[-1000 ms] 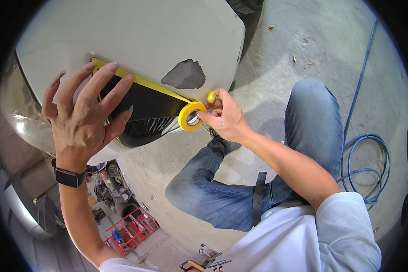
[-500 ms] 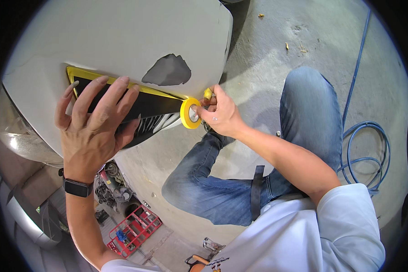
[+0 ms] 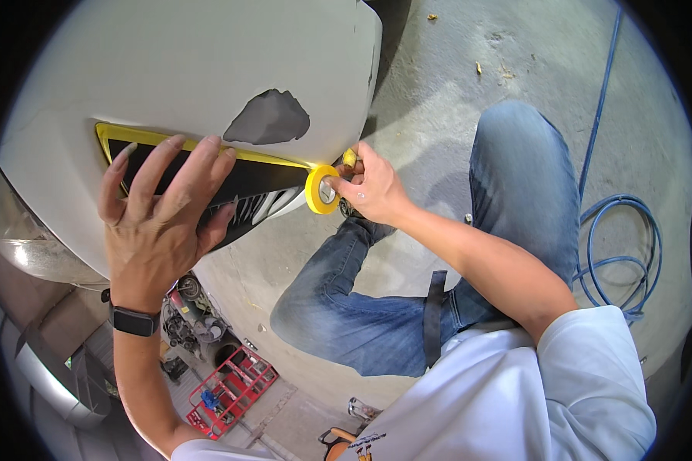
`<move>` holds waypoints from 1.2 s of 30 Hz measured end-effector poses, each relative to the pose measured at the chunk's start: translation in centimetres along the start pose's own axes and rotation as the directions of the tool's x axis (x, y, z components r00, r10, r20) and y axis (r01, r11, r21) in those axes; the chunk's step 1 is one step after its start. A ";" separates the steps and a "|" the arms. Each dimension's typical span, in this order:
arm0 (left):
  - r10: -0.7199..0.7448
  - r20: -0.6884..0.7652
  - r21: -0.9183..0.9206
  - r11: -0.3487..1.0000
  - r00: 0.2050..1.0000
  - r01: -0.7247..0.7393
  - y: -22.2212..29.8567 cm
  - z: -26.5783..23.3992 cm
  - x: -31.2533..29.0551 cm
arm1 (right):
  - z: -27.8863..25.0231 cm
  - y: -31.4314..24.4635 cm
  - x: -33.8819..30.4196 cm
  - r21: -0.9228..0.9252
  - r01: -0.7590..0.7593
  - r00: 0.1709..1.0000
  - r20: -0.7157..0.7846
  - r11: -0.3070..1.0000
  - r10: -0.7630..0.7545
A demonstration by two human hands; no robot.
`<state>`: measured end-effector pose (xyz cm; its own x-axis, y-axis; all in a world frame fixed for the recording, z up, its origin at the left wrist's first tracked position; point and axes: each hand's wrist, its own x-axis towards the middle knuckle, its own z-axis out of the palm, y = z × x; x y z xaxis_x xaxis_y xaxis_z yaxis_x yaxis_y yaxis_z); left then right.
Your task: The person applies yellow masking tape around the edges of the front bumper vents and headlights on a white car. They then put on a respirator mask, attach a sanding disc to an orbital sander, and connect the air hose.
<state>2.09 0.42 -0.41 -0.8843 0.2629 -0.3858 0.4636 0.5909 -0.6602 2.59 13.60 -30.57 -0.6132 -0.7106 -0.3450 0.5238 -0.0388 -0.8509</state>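
The left hand [image 3: 161, 219] lies flat, fingers spread and released, pressed on the strip of yellow masking tape [image 3: 207, 150] where it runs along the upper edge of the black glossy trim panel [image 3: 231, 184]; it grasps nothing. The right hand [image 3: 369, 188] is clenched around the yellow roll of masking tape [image 3: 321, 190], thumb in the core, the roll held just beside the right end of the black panel; the strip runs taut from the roll leftward to the far corner. Above the strip sits the pale grey painted car body panel [image 3: 207, 69], bearing a dark grey patch of bare primer [image 3: 267, 117]. Judged step: laying the masking line along the panel seam, nearly at its right end; the next move appears to call for pressing down the last stretch and tearing the tape cleanly, without lifting what is laid. A blue coiled air hose [image 3: 615, 246] lies on the concrete floor [image 3: 469, 92], well apart.
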 end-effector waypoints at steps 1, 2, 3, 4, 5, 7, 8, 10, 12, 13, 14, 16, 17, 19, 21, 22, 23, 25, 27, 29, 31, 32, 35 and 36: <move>-0.001 0.005 0.001 1.000 1.000 0.001 0.2 0.0 0.1 | 0.0 0.1 0.1 -0.003 0.016 1.000 -0.010 1.000 -0.016; -0.002 0.009 0.002 1.000 1.000 0.002 0.4 0.1 0.1 | -0.1 0.2 0.1 -0.011 0.009 1.000 -0.010 1.000 -0.009; 0.001 0.010 0.009 1.000 1.000 -0.001 0.5 0.0 0.1 | -0.1 0.2 0.1 -0.019 0.008 1.000 -0.015 1.000 -0.008; 0.005 0.025 0.010 1.000 1.000 -0.005 0.6 0.0 0.2 | -0.1 0.3 0.1 -0.025 0.011 1.000 -0.019 1.000 -0.011; 0.009 0.040 0.011 1.000 0.999 -0.009 0.8 0.1 0.2 | -0.2 0.3 0.1 -0.017 -0.018 1.000 -0.011 1.000 0.018; 0.009 0.063 0.016 1.000 0.998 -0.010 1.1 0.1 0.2 | -0.1 0.4 0.1 0.011 -0.064 0.998 -0.003 0.998 0.064; 0.006 0.066 0.024 1.000 0.998 -0.007 1.3 0.1 0.2 | -0.1 0.4 0.1 0.008 -0.056 0.998 0.002 0.998 0.056; 0.002 0.074 0.038 0.999 0.997 -0.005 1.6 0.2 0.2 | 0.1 0.4 -0.1 0.035 -0.036 0.999 -0.012 0.999 0.037; 0.000 0.085 0.044 0.999 0.996 -0.003 1.9 0.3 0.2 | 0.1 0.4 -0.1 0.014 -0.040 0.999 -0.011 0.999 0.040; 0.006 0.085 0.054 0.998 0.996 -0.011 2.0 0.5 0.2 | 0.1 0.4 -0.1 0.012 -0.060 0.998 -0.004 0.998 0.060; 0.010 0.089 0.056 0.998 0.996 -0.015 2.0 0.6 0.2 | 0.1 0.4 -0.1 -0.004 -0.064 0.998 0.001 0.998 0.064; 0.011 0.095 0.065 0.998 0.995 -0.017 2.2 0.7 0.3 | 0.0 0.5 -0.1 -0.030 -0.096 0.995 0.016 0.995 0.096; 0.009 0.097 0.072 0.997 0.995 -0.016 2.2 0.7 0.3 | 0.0 0.5 -0.1 -0.024 -0.092 0.996 0.016 0.995 0.092; 0.021 0.104 0.079 0.996 0.994 -0.030 2.3 0.8 0.4 | 0.1 0.5 -0.1 -0.011 -0.086 0.996 0.012 0.996 0.086; 0.045 0.117 0.076 0.996 0.992 -0.054 2.5 0.9 0.6 | 0.2 0.7 -0.1 0.020 -0.064 0.998 0.002 0.998 0.064; 0.057 0.126 0.083 0.994 0.990 -0.068 2.6 0.9 0.6 | 0.3 0.8 -0.1 0.041 -0.065 0.998 0.004 0.997 0.065; 0.069 0.138 0.090 0.993 0.988 -0.082 2.8 1.0 0.7 | 0.3 0.9 0.0 0.033 -0.059 0.998 0.002 0.998 0.059; 0.089 0.150 0.096 0.990 0.985 -0.104 3.2 1.2 0.9 | 0.4 1.1 0.1 0.035 -0.074 0.997 0.011 0.997 0.074; 0.108 0.153 0.091 0.988 0.982 -0.123 3.8 1.5 1.0 | 0.5 1.3 0.2 0.030 -0.064 0.998 0.018 0.997 0.064; 0.111 0.159 0.079 0.989 0.981 -0.125 4.4 1.9 1.2 | 0.6 1.6 0.3 0.021 -0.039 0.999 0.019 0.999 0.039; 0.122 0.154 0.062 0.989 0.980 -0.133 4.8 2.4 1.3 | 0.7 2.0 0.3 0.001 0.011 1.000 0.014 1.000 -0.011; 0.122 0.161 0.039 0.991 0.979 -0.130 5.0 2.5 1.3 | 0.8 2.1 0.3 0.007 0.015 1.000 0.015 1.000 -0.015; 0.121 0.158 0.032 0.991 0.980 -0.127 5.4 2.9 1.4 | 1.0 2.7 0.1 0.021 0.012 1.000 0.011 1.000 -0.012; 0.119 0.153 0.034 0.992 0.981 -0.125 5.5 3.0 1.4 | 1.0 3.0 0.1 0.029 -0.003 1.000 0.002 1.000 0.003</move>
<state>3.53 1.70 -6.52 -0.8041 0.2112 -0.5557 0.5725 0.5271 -0.6280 4.71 12.69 -32.70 -0.6104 -0.7121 -0.3468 0.5424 -0.0568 -0.8382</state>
